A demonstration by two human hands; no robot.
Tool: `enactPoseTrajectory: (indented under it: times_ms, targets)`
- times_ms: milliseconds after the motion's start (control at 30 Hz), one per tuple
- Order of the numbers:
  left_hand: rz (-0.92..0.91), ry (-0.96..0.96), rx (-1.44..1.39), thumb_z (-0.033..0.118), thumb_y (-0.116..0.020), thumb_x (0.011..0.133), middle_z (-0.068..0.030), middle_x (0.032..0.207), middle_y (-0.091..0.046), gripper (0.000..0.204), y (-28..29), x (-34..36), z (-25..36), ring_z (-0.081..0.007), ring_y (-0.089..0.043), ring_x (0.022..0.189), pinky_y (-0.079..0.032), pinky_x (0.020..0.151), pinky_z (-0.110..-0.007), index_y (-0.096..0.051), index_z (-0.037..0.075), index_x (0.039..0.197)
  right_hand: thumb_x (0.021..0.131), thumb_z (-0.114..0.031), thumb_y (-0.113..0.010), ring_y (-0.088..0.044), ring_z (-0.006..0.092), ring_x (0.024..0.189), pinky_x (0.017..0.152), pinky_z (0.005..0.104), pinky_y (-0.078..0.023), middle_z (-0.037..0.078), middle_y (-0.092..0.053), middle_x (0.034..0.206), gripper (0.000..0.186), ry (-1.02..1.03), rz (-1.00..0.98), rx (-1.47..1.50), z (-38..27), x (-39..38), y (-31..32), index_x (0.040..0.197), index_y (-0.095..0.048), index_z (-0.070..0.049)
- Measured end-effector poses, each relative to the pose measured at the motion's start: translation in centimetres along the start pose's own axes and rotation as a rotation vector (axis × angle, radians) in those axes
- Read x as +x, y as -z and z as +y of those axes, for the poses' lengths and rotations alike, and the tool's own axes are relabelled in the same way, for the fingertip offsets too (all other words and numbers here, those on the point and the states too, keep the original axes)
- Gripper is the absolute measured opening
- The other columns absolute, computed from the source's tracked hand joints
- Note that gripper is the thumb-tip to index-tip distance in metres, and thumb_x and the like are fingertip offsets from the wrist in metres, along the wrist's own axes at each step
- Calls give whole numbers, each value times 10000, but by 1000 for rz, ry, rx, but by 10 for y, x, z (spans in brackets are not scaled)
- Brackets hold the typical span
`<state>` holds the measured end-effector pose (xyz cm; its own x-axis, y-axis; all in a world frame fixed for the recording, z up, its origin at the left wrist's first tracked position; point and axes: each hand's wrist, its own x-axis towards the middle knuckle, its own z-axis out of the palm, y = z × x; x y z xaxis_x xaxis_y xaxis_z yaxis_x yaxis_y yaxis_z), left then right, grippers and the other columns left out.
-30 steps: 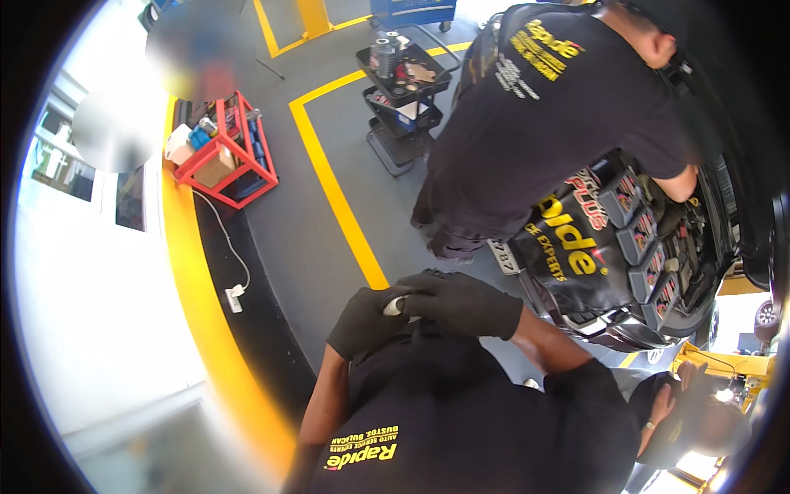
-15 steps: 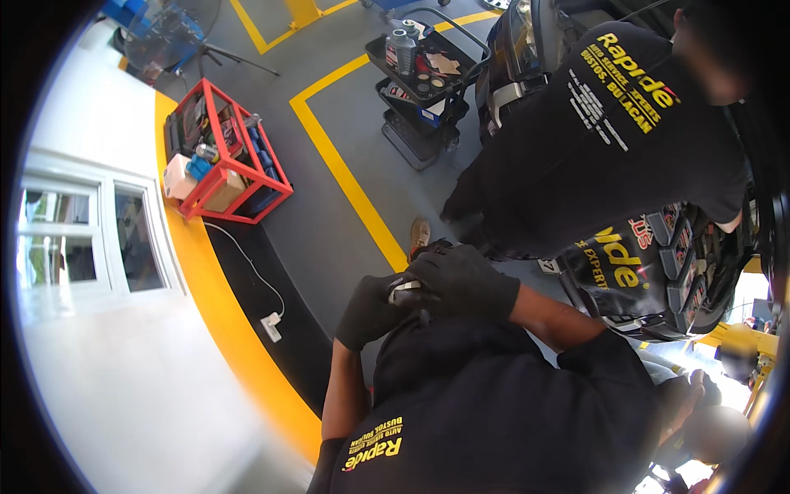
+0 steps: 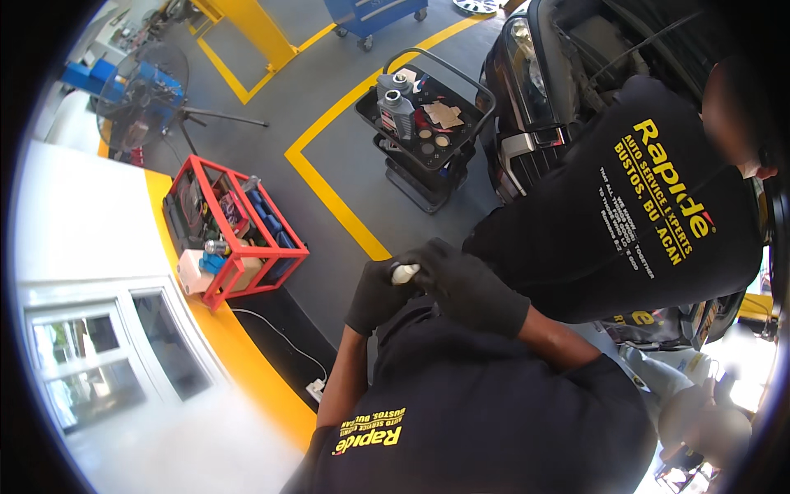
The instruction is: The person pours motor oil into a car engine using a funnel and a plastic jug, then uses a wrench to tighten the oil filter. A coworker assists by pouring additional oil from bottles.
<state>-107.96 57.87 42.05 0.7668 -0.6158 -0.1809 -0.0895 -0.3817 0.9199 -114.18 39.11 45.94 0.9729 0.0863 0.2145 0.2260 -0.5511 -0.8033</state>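
Both of my hands wear black gloves and meet in front of my chest. My left hand (image 3: pixel 377 298) is closed round a small whitish object (image 3: pixel 405 273) with a rounded end. Only that end shows between the gloves, so its kind cannot be told. My right hand (image 3: pixel 477 292) presses against it from the other side, its fingers bent and closed together. The rest of the object is hidden by the gloves.
Ahead stands a black tiered cart (image 3: pixel 448 152) with grey bottles (image 3: pixel 397 115) and cardboard. A red-framed cart (image 3: pixel 239 247) with tools is by the wall at left. A co-worker in a black shirt (image 3: pixel 609 214) leans over an open-hooded car (image 3: pixel 527 74) at right. A stand fan (image 3: pixel 144 99) is far left.
The view has tilted up and shifted, bringing the blue cabinet and more of the fan into sight. My hands stay together, and the whitish end of the object is turned differently between them.
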Motion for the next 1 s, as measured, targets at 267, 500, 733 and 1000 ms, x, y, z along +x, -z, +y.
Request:
enactPoseTrajectory:
  times_ms: [267, 500, 733, 1000]
  targets:
    - [-182, -221, 129, 116, -776, 849, -170, 887, -739, 251, 36, 105, -30, -241, -713, 761, -533, 718, -340, -727, 29, 1080, 930, -291, -714, -691, 327, 852, 700, 457, -529, 133, -682, 1024, 316, -134, 116, -229, 29, 62, 7, 1139, -652, -62]
    - [-431, -308, 242, 176, -761, 843, -179, 925, -733, 236, 71, 186, -51, -381, -708, 849, -532, 737, -431, -735, 77, 1056, 948, -250, -671, -700, 341, 812, 662, 466, -528, 115, -695, 984, 253, -401, 226, -355, 54, 101, -30, 1121, -614, -74]
    - [-505, -269, 173, 180, -714, 905, -178, 944, -743, 362, 45, 247, -117, -389, -721, 864, -532, 755, -464, -658, 96, 1253, 999, -277, -635, -668, 398, 860, 692, 473, -507, 164, -662, 936, 238, -892, 521, -289, 99, 113, -85, 995, -636, -39]
    - [-300, -795, 854, 463, -626, 957, -167, 1270, -672, 565, -46, 456, -258, -323, -638, 1158, -522, 916, -460, -593, 91, 1381, 977, -305, -654, -687, 385, 912, 763, 480, -537, 159, -705, 998, 247, -892, 1027, -421, 89, 3, -145, 1006, -652, -60]
